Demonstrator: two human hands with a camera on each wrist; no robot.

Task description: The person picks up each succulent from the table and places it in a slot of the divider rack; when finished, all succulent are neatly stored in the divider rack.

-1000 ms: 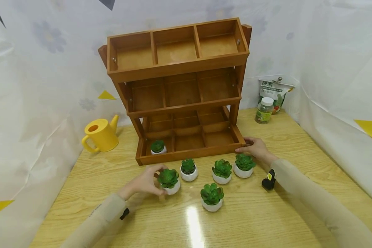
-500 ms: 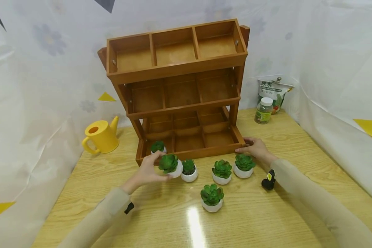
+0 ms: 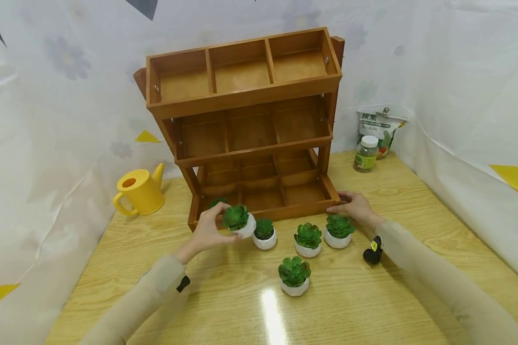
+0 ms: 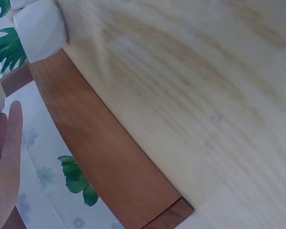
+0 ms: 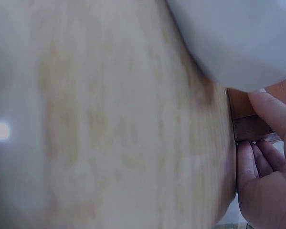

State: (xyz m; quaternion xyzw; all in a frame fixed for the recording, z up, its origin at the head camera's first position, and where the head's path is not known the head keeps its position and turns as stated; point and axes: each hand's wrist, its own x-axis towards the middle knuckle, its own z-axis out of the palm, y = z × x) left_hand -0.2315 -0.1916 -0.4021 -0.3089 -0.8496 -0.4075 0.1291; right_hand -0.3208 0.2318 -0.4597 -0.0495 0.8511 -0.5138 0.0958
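My left hand (image 3: 208,230) grips a small potted succulent (image 3: 236,217) by its white pot, thumb on the near side and fingers on the far side. The plant is raised and tilted left in front of the bottom tier of a wooden plant stand (image 3: 246,91). Behind it, mostly hidden, another succulent (image 3: 218,201) sits in the bottom left compartment. My right hand (image 3: 357,207) holds the stand's lower right front corner; in the right wrist view its thumb (image 5: 271,109) lies on the front board and the fingers are at the end.
Between the hands stand a spiky succulent (image 3: 264,234) and two rosette succulents, one (image 3: 308,238) left of the other (image 3: 338,230). Another succulent (image 3: 294,275) is nearer the front. A yellow watering can (image 3: 141,191) stands left; a jar (image 3: 366,154) and a bag (image 3: 382,127) stand back right.
My left hand has lifted the succulent off the table and carried it up toward the bottom tier, tilting it. My right hand has stayed at the stand's corner.
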